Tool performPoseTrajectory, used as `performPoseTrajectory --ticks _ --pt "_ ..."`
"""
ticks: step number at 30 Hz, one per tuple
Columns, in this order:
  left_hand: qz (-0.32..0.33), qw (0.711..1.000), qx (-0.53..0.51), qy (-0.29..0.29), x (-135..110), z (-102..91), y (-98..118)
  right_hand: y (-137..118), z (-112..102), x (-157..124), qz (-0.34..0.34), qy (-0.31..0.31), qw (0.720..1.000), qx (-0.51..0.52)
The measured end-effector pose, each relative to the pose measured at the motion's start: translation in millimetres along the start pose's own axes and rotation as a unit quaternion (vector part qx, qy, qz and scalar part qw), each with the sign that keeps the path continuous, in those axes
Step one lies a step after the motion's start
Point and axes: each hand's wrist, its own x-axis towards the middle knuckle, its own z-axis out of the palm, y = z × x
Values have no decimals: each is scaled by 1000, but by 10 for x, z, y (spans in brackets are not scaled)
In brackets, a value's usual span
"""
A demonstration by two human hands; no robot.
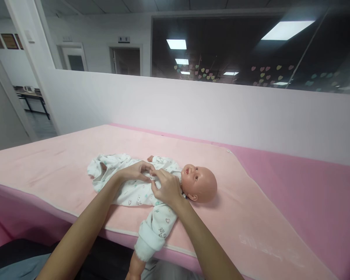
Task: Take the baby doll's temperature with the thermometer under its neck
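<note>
A baby doll (202,183) lies on its back, its head toward the right. It wears a white printed romper (134,196), whose near sleeve (158,223) is folded back at the cuff and hangs over the front edge. Over the chest, my left hand (137,171) pinches the romper's front with thumb and fingers. Close against it, my right hand (168,187) grips the same spot from the head side. A small white bit of the front shows between the fingertips; whether it is a tie or a snap I cannot tell.
Under the doll is a pale pink mat (67,155) on a darker pink surface (323,194). A white low wall (192,105) with glass above runs behind it. Through the doorway at left stands a table (32,94).
</note>
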Motion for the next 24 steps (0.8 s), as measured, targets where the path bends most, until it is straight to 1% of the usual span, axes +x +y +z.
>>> performPoseTrajectory --ticks 9,14,19,24 --pt "5 1000 20 1 -5 3 6 -5 -11 1 -2 -11 1000 -14" --pt "13 999 32 5 0 1 -6 -1 -1 -2 4 -6 1000 -15" --pt "3 1000 28 -7 -5 2 -17 7 42 -6 22 -2 1000 -8" --pt "9 1000 17 -17 -12 -14 -25 9 57 -12 25 3 1000 -3"
